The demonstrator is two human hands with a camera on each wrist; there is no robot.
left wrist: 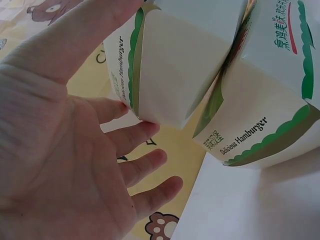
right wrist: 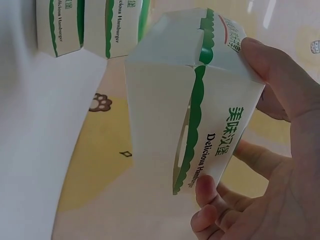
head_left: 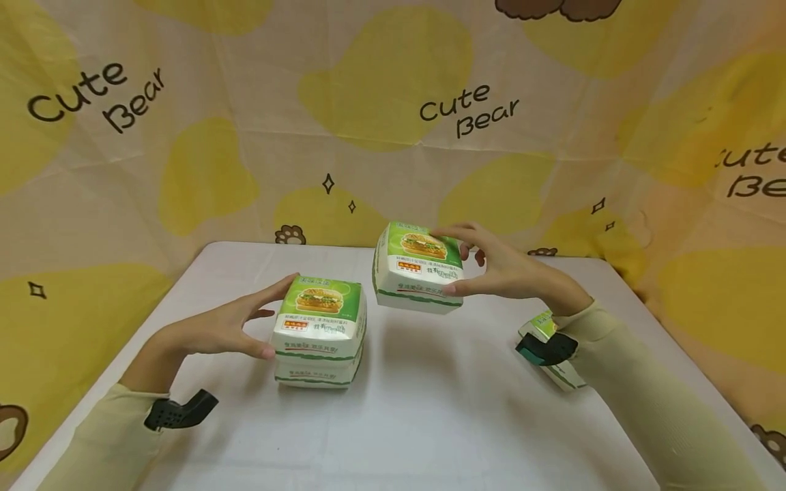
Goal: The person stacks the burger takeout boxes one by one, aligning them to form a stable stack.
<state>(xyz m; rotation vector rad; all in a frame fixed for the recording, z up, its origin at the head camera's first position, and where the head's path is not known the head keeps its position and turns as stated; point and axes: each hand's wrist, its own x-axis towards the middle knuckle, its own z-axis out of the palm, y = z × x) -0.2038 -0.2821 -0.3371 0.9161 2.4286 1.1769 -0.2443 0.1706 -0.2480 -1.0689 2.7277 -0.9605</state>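
Two white and green paper hamburger boxes stand stacked left of the middle. My left hand (head_left: 215,333) holds the upper box (head_left: 319,329) at its left side, thumb near the front corner and fingertips at the back. Beneath it the lower box (head_left: 316,375) sits on the table. To the right of the stack, my right hand (head_left: 497,267) grips another hamburger box (head_left: 419,273) by its right side, raised above the table and slightly tilted. In the right wrist view, a narrow gap shows along the scalloped green lid edge of this held box (right wrist: 160,110).
One more hamburger box (head_left: 566,376) lies tilted at the right, partly hidden behind the right wrist's black camera mount (head_left: 549,349). The white table (head_left: 399,423) ends at the back against a yellow printed cloth (head_left: 368,82).
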